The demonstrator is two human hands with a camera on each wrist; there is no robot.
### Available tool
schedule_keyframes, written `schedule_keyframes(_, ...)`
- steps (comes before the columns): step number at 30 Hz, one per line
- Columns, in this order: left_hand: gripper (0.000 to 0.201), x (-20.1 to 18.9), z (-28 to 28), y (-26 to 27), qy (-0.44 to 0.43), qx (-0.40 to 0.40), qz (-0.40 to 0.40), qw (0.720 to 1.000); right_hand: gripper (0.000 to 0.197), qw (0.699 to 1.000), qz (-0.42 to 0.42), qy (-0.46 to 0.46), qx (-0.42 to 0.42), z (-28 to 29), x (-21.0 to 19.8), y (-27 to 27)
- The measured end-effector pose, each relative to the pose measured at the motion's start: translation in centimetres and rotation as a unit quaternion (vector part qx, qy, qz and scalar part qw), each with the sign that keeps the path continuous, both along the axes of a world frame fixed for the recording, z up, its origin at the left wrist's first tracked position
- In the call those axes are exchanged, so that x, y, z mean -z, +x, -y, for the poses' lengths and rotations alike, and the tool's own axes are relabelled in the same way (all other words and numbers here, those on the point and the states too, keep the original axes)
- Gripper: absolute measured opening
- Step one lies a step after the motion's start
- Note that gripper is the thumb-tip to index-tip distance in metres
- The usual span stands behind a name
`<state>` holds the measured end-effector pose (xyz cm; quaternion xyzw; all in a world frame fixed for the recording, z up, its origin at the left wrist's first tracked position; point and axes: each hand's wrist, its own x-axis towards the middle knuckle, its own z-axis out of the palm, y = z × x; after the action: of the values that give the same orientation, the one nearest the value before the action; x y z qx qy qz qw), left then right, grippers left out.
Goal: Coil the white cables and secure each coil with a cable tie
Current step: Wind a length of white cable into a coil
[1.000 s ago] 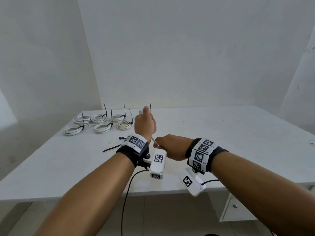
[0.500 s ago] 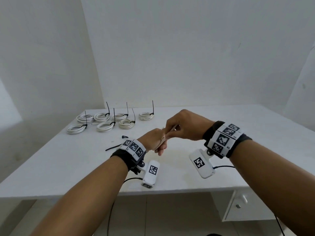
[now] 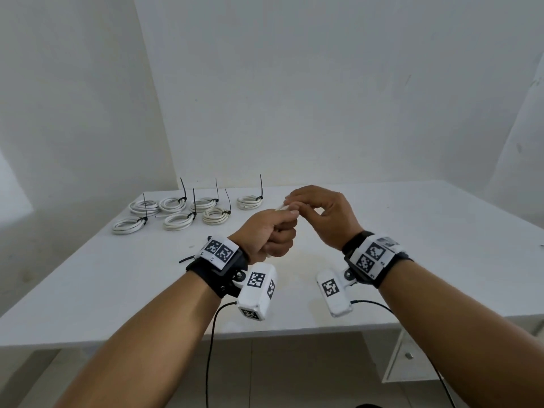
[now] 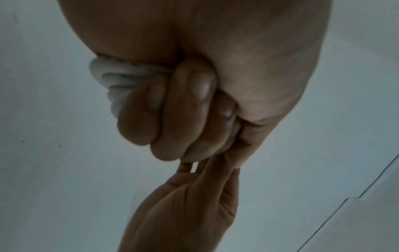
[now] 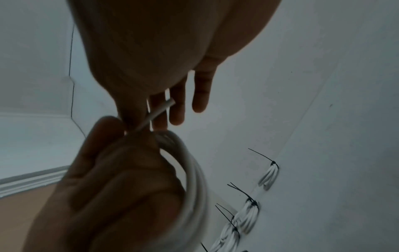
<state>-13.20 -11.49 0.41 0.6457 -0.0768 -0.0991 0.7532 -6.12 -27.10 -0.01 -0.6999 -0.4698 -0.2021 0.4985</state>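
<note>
My left hand is a fist round a small coil of white cable, held above the white table. In the right wrist view the coil's loops curve out of that fist. My right hand sits just above and beyond the left one. Its thumb and fingertips pinch the cable's free end, which sticks out as a short straight stub. A loose black cable tie lies on the table, half hidden behind my left wrist.
Several white coils, each bound with a black tie, lie in two rows at the table's far left. A white drawer unit stands under the table's right front. Camera leads hang from both wrists below the table's front edge.
My right hand has risen from beside the left wrist to above the left fist, bringing the cable end with it. The left hand has come back towards me from the tied coils.
</note>
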Motion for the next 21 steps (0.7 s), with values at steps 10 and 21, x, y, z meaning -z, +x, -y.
schedule_keyframes(10, 0.034, -0.1, -1.6, -1.2, -0.002, 0.051, 0.023, 0.998, 0.031, 0.987, -0.146, -0.008, -0.062, -1.7, 1.5, -1.8)
schedule_keyframes(21, 0.070, -2.2, -4.7, -3.0, 0.229, -0.193, 0.066, 0.952, 0.023, 0.993, -0.109, 0.029, 0.023, -5.7, 1.4, -3.6)
